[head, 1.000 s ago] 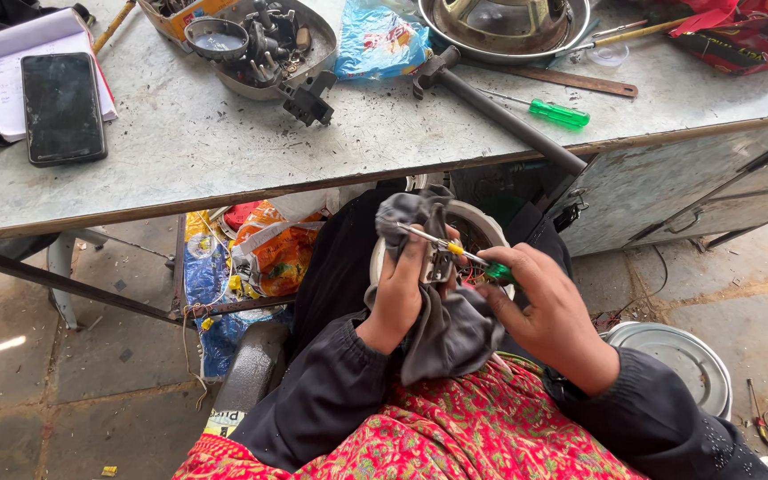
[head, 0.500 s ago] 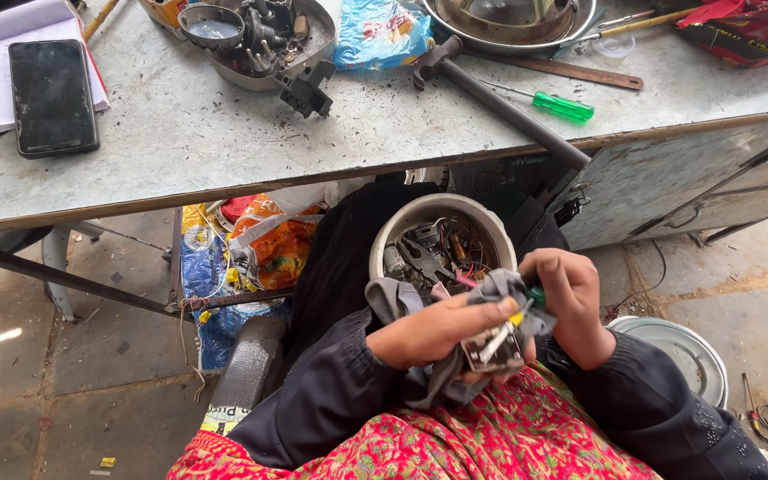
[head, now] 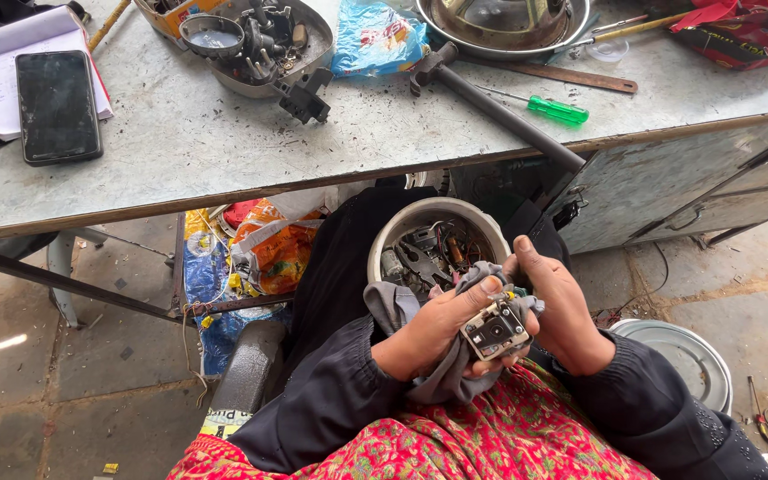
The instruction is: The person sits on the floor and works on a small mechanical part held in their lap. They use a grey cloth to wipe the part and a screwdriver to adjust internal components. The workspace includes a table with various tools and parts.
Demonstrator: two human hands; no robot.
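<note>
My left hand (head: 433, 333) cups the switch part (head: 494, 330) in a grey rag (head: 455, 378), right hand (head: 557, 307) gripping its far side to steady it over the bowl (head: 402, 233).

We count two bare hands, our left hand (head: 433, 333) and right hand (head: 557, 307), both closed in a grip round one small square metal switch part (head: 494, 331) and one grey cloth (head: 402, 307). One round white bowl-shaped casing full of wires (head: 437, 244) sits in our lap. On the one grey metal bench (head: 180, 142) we count one black phone (head: 58, 105), one green-handled screwdriver (head: 544, 108), one dark metal pipe tool (head: 500, 111), one blue plastic bag (head: 375, 40), one steel basin (head: 504, 22) and one red bag (head: 744, 31)
</note>
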